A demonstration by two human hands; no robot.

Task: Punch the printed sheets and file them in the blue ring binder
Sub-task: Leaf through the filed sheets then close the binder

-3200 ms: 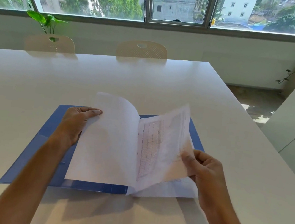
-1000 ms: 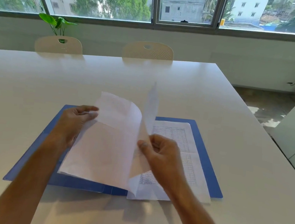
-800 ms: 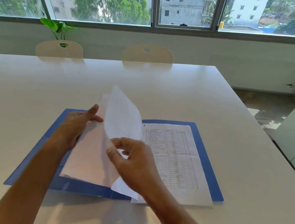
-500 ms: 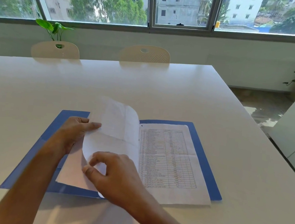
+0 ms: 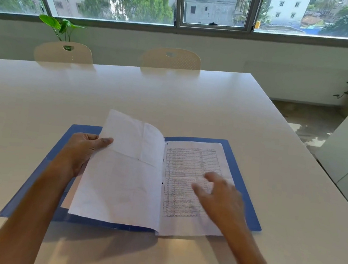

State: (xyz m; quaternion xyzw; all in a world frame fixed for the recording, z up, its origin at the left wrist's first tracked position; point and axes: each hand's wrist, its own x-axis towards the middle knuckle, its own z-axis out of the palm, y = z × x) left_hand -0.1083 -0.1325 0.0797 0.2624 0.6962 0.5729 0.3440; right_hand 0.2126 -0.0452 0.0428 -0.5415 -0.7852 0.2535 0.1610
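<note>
— Where's the binder?
— The blue binder (image 5: 242,184) lies open on the white table (image 5: 172,101), centre of the frame, printed sheets (image 5: 187,177) on its right half.
— And the left hand?
— The left hand (image 5: 78,153) grips the turned pages (image 5: 124,174) at their left edge, thumb on top, fingers beneath.
— The right?
— The right hand (image 5: 220,196) is blurred over the printed sheets, fingers spread apart, holding nothing; whether it touches the paper I cannot tell.

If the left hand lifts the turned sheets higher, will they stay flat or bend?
Probably bend: the turned sheets already curve and show creases where the left hand holds them. They look thin and light. Filed at the spine, they likely pivot, not slide.
</note>
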